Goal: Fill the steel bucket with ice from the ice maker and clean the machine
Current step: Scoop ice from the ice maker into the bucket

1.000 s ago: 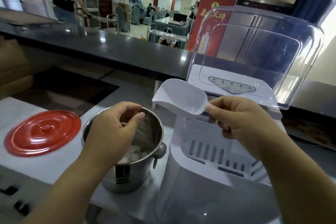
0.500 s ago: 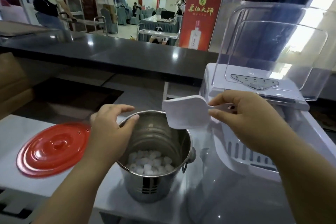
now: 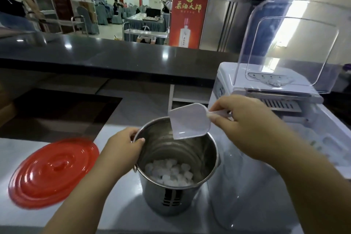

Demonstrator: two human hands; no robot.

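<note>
The bucket (image 3: 176,169) stands on the grey counter (image 3: 121,205), just left of the ice maker (image 3: 296,119), and it holds ice (image 3: 170,172) only in its bottom part, so I judge the filling is far from done. The left hand (image 3: 121,150) grips the bucket rim on its left side, the thumb inside and the fingers curled over the outside, which keeps the bucket steady. The right hand (image 3: 245,119) pinches the thin handle of the white scoop (image 3: 189,121) between thumb and fingers. The scoop hangs over the far right part of the bucket mouth, with its open end tipped down and left into the bucket; it looks empty, though the inside is not fully visible. Its long axis runs from the handle, up on the right, to the mouth, low on the left. The next scoop of ice lies the opposite way: the open bin of the ice maker is to the right of the right hand and a little nearer to the person, under the raised clear lid (image 3: 292,47). So the right hand, which is the nearer one, would need to swing the scoop to the right and turn its mouth toward the bin. A red lid (image 3: 53,171) lies flat on the counter, left of the bucket and apart from it.
</note>
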